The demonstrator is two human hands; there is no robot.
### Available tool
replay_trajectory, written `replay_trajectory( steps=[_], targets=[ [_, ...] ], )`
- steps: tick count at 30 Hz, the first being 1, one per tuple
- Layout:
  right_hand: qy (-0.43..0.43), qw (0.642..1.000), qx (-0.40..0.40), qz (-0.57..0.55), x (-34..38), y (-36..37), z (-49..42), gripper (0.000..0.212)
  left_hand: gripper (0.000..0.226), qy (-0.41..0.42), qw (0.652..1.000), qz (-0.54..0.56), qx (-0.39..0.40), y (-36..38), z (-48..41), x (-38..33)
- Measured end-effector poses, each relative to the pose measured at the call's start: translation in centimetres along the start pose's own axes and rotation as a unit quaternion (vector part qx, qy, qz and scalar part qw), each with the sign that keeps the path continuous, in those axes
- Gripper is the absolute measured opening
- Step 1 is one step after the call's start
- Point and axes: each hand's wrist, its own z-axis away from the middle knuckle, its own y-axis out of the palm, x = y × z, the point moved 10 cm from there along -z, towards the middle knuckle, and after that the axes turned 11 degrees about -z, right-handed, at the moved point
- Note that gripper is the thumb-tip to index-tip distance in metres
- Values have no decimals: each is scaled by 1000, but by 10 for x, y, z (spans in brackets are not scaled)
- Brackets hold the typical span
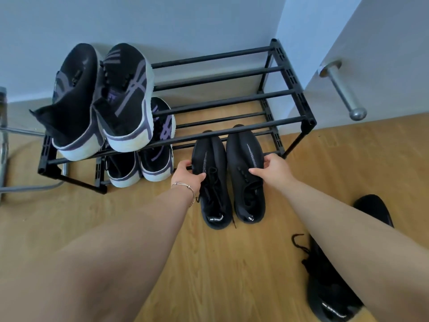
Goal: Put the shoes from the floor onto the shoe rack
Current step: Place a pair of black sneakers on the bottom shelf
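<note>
A black two-tier shoe rack (232, 102) stands against the wall. Two all-black shoes lie side by side with toes under the rack's front bar and heels toward me. My left hand (186, 174) grips the left black shoe (212, 182) at its side. My right hand (272, 168) grips the right black shoe (247, 180) at its side. Two black-and-purple sneakers with white soles (102, 98) rest on the top tier at the left. A matching pair (148, 159) sits on the lower tier beneath them.
Another black shoe (329, 284) with loose laces lies on the wooden floor at the lower right, partly behind my right forearm. A white door with a metal handle (341, 89) stands to the rack's right. A metal frame (4, 140) is at the left edge.
</note>
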Motion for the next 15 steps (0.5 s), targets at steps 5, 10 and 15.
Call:
replay_trajectory(
  steps=[5,10,15],
  targets=[
    [23,999,5,-49,-10,4,4,70,69,-4,999,-4,42,7,12,-1],
    [71,987,53,-137,-11,8,19,77,73,-19,995,-48,86,13,41,-3],
    [175,956,158,-174,-22,28,80,80,84,-51,984,-148,83,4,95,3]
  ],
)
